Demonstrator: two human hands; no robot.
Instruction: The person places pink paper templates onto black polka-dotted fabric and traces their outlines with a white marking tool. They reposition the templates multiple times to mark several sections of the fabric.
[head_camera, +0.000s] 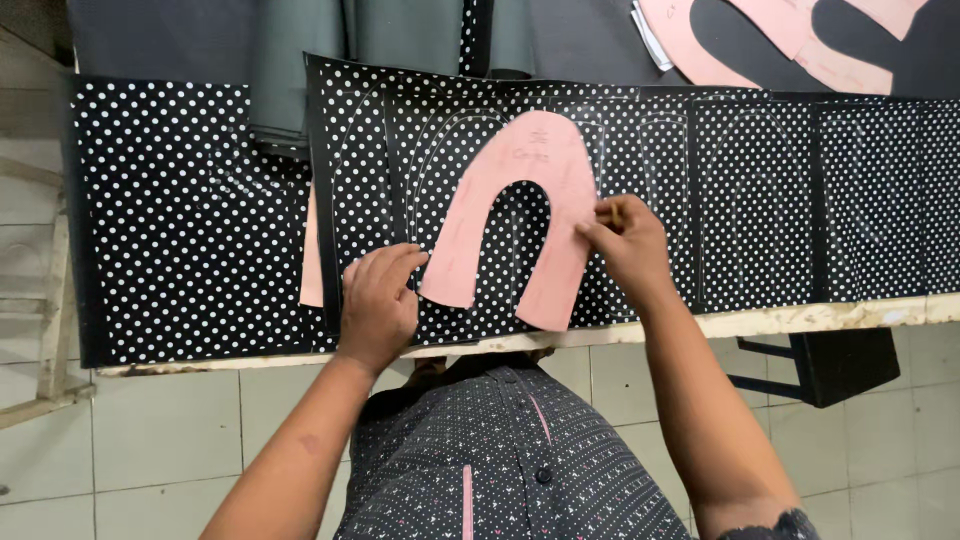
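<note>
Left hand (378, 300) pins the pink template (520, 215) flat, right hand (625, 240) pinching a pencil (612, 213) mid-outline on dotted fabric (750, 200), several outlines already drawn.

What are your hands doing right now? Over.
Left hand flat on dotted fabric. Right hand pinches a pencil at the pink pattern. Nothing blocking.

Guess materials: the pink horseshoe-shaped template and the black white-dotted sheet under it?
Pink horseshoe-shaped template: looks like thin card or stiff paper, matte; it lies flat with clean-cut edges. Black white-dotted sheet: probably coated fabric or faux leather, slight sheen, pale traced outlines visible on it. Neither is certain by look.
</note>
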